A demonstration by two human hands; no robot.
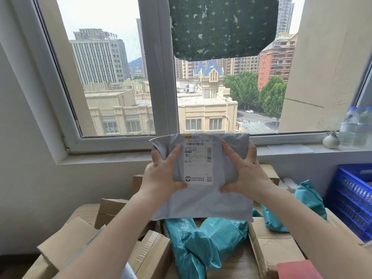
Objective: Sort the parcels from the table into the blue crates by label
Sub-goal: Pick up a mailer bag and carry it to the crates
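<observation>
Right now my left hand (163,174) and my right hand (244,174) are each clamped on a side edge of a grey mailer parcel (201,196), thumbs on its front and fingers curled behind. I hold it upright in the air above the desk, in front of the window sill (104,158), with its white shipping label (198,160) facing me; the label shows barcodes and "NO.35". Beneath the parcel, teal mailer bags (203,244) lie crumpled among brown cardboard boxes (275,244), which crowd the near left and near right. At the right edge stands a blue crate (352,200). Farther right on the sill are clear water bottles (349,127) beside a small round white pot (330,140).
</observation>
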